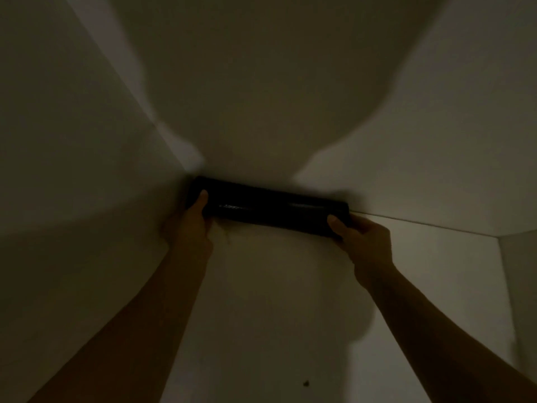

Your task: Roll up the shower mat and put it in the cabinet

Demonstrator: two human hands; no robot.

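The rolled-up shower mat (270, 209) is a dark, glossy roll lying crosswise deep inside the dim white cabinet (87, 170), against the back wall and into the left rear corner. My left hand (193, 219) grips the roll's left end, thumb on top. At the right end, my right hand (361, 239) grips it the same way. Both forearms reach in from the bottom of the view. Whether the roll rests on the cabinet floor or is held just above it I cannot tell.
The cabinet's left side wall (58, 257) runs close beside my left arm. The pale cabinet floor (276, 301) spreads under my arms, with a small dark speck (305, 383) near the front. A white panel edge (505, 257) stands at the right.
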